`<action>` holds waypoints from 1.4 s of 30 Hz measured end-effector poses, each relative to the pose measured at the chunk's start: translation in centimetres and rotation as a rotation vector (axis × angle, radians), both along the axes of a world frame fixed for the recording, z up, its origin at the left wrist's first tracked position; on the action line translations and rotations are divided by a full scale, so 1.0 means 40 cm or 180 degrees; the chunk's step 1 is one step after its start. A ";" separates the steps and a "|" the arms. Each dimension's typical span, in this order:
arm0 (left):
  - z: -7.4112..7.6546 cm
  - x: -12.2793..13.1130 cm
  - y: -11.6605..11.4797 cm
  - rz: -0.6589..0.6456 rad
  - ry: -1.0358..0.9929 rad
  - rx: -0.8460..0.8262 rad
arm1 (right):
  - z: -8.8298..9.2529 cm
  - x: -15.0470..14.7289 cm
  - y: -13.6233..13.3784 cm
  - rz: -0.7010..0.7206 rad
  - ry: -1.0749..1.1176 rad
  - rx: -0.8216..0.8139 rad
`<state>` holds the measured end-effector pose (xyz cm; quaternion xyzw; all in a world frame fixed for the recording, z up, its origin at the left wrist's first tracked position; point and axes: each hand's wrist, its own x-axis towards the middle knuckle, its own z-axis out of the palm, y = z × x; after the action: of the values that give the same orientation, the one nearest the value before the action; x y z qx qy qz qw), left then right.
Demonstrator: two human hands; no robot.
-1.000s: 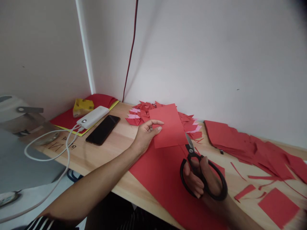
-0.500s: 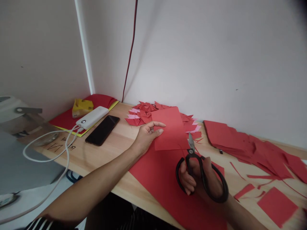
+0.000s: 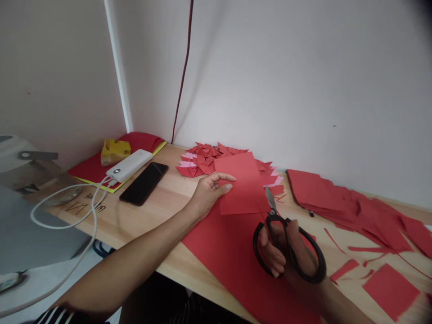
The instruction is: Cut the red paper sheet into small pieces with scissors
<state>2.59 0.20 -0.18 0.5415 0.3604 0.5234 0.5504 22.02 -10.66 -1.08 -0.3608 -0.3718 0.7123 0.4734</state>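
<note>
Between thumb and fingers, my left hand pinches a red paper piece by its left side, above the table. My right hand is closed around black-handled scissors, fingers through the loops. Their blades point up and away beside the paper's right edge, where a thin red strip hangs near the pivot. Under both hands lies a large red sheet. Folded red and pink paper pieces sit behind the held paper, which partly hides them.
At the right, stacked red paper pieces lie along the wall, with paper offcuts and a red square nearer. To the left are a black phone, a white power bank with its cable, and a yellow packet.
My right hand and the scissors have shifted slightly to the right. The held paper and my left hand have moved a little right and down.
</note>
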 end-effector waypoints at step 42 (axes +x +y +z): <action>-0.002 -0.002 -0.003 -0.0277 0.0242 0.0085 | -0.011 0.027 0.024 0.0163 -0.0363 0.0057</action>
<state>2.53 0.08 -0.26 0.5835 0.3501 0.4828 0.5513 23.09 -9.71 -1.53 -0.3868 -0.4137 0.6992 0.4363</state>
